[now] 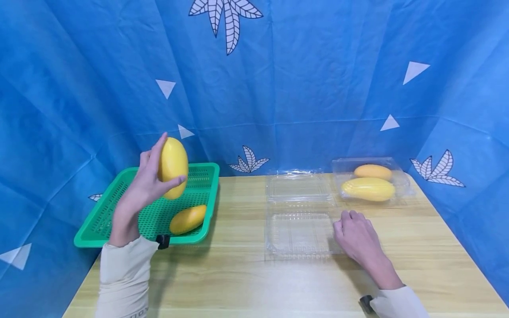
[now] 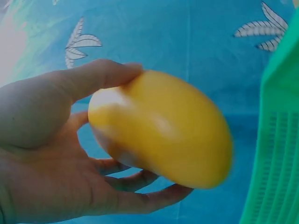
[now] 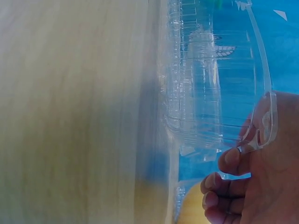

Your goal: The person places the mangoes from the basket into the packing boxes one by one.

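Observation:
My left hand holds a yellow mango up over the green basket, thumb on one side and fingers on the other. In the left wrist view the mango lies between the thumb and the spread fingers. A second, more orange mango lies in the basket's near right corner. My right hand is at the right edge of an opened clear plastic clamshell box, its lid folded back. In the right wrist view, thumb and forefinger pinch the box's corner.
Behind the right hand stands another clear box with an orange mango and a yellow one in it. All rests on a wooden table, with a blue patterned curtain along its back and sides.

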A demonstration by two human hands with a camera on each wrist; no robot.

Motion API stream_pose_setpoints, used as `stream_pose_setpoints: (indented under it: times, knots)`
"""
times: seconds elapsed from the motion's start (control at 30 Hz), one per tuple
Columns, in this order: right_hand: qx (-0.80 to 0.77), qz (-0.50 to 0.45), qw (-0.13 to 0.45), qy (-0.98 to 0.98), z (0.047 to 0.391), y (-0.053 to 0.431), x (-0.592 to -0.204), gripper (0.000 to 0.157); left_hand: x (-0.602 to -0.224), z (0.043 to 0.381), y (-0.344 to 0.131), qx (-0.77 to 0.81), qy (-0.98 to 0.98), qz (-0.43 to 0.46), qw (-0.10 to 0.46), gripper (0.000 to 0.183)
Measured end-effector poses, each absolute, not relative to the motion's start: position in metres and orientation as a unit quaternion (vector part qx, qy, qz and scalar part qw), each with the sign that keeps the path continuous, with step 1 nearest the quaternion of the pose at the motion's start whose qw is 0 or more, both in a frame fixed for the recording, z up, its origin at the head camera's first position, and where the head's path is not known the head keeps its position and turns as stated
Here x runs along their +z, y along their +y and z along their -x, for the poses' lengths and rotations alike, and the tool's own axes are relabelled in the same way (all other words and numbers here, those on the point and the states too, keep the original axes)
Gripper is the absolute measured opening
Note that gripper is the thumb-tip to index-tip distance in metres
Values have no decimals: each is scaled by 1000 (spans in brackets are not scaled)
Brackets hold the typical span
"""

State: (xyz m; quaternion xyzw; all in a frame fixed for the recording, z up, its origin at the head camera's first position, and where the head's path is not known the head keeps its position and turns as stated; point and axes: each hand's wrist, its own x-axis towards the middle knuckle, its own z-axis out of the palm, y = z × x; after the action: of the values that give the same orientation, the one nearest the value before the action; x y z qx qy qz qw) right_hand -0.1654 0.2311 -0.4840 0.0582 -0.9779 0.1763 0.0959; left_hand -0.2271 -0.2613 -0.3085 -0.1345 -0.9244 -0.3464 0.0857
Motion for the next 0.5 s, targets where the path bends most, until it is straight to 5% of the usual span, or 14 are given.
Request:
stream_pose_setpoints:
  times: [0.2,0.5]
  knots:
    - [177,-60,98,-978,165,232,-486,26,-319,221,-247,-402,-896,121,143,107]
    - [162,-72,97,-979,168,233,-485,25,-332,212,-224,-464,-867,117,138,107]
